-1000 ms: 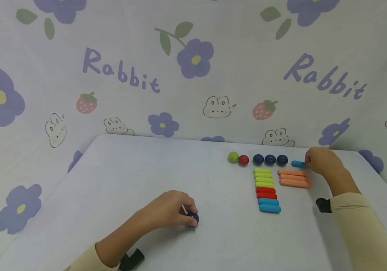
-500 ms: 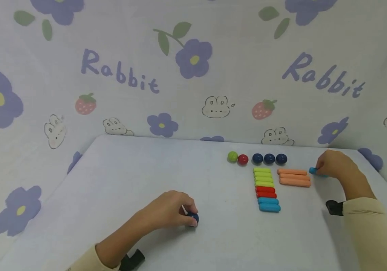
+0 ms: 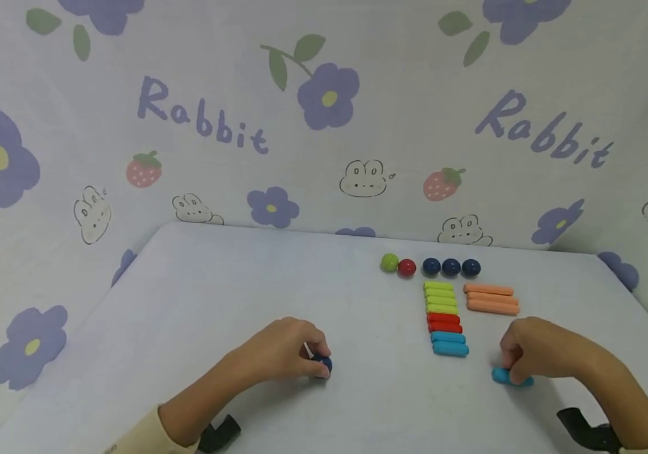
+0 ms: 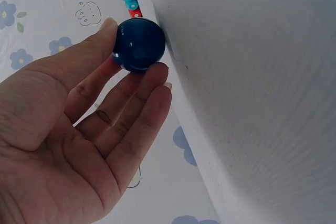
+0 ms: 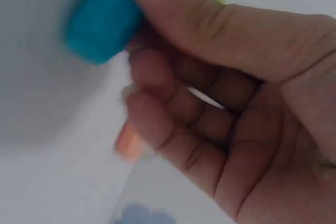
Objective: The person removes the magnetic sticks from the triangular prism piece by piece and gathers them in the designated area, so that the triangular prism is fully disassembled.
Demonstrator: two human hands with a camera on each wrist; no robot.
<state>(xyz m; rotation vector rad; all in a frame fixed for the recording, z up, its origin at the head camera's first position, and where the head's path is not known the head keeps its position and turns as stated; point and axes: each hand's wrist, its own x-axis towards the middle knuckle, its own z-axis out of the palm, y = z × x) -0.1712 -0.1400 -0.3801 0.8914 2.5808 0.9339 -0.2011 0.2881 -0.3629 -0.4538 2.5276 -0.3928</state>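
Note:
My left hand [image 3: 281, 353] pinches a dark blue ball [image 4: 139, 44] between thumb and fingertips, low over the white table near its middle. On the right, my right hand [image 3: 542, 350] holds a short blue stick [image 3: 502, 376] between thumb and fingers, just in front of the orange sticks [image 3: 492, 307]. The same blue stick fills the upper left of the right wrist view, blurred. Left of that hand lies a column of short sticks: yellow-green [image 3: 440, 297], red [image 3: 445, 324] and two blue sticks [image 3: 450, 348] nearest me.
Along the back of the table [image 3: 278, 277] stands a row of balls: a green ball [image 3: 389, 262], a red ball [image 3: 406, 268] and three dark blue balls [image 3: 451, 267]. Behind the table hangs a patterned cloth [image 3: 216, 170].
My right hand has carried the blue stick from beside the dark blue balls, first rightward, then toward me past the orange sticks. My left hand has stayed on its ball.

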